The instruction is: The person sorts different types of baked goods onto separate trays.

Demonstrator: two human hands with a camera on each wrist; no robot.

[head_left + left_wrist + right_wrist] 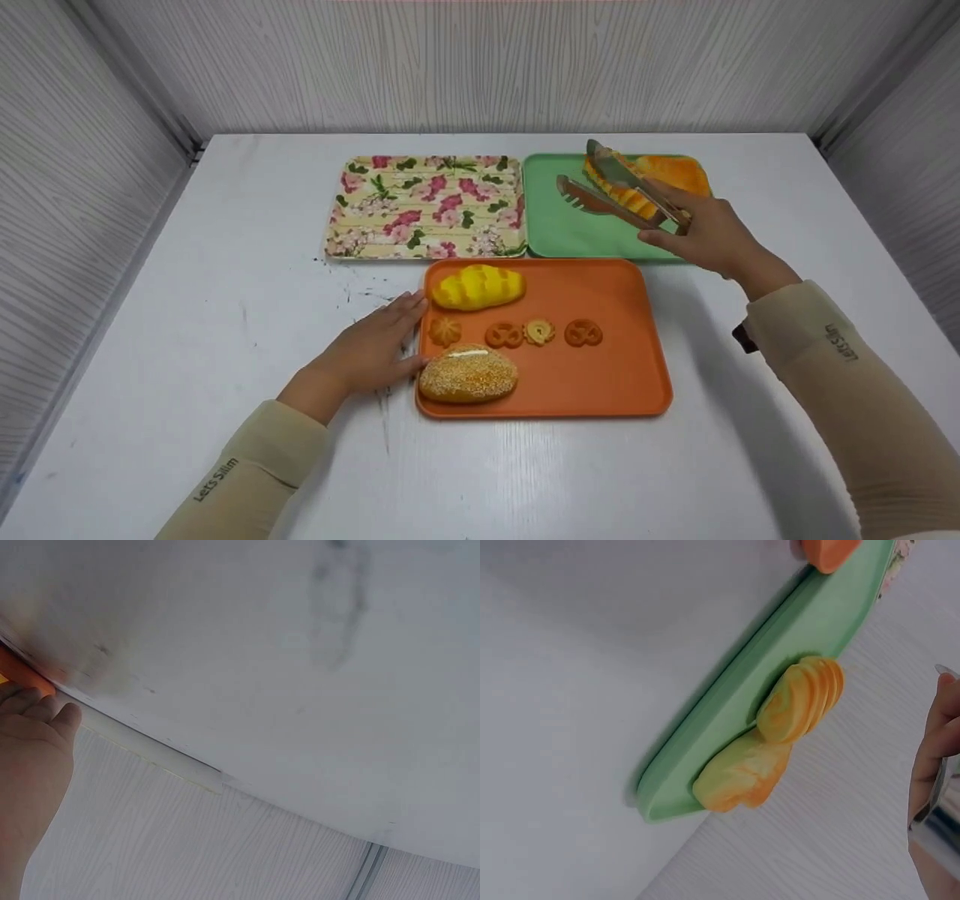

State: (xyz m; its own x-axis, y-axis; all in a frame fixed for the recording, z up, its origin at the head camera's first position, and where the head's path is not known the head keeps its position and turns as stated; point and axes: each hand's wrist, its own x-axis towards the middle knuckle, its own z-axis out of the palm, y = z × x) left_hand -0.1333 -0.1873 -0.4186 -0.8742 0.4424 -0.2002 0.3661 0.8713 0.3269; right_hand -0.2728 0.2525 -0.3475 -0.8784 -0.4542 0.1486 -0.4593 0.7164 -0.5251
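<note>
My right hand [705, 229] grips metal tongs [649, 191] above the green tray [570, 244]. The tongs' two arms stand apart, one overlapping a ridged bread loaf [637, 201] in the head view. Beside that loaf lies a flat golden bread [675, 171]; the right wrist view shows the ridged loaf [810, 699] and flat bread [742, 769] resting on the tray. My left hand [367, 349] lies at the left edge of the orange tray [600, 386], fingers extended and touching its rim. Its fingertips meet the orange rim in the left wrist view.
On the orange tray sit a yellow bread roll [480, 287], a sesame bun [469, 375] and several small cookies, among them a pretzel-shaped one [583, 332]. A floral tray [427, 210] lies left of the green one. Panel walls [480, 67] enclose the white table [225, 300].
</note>
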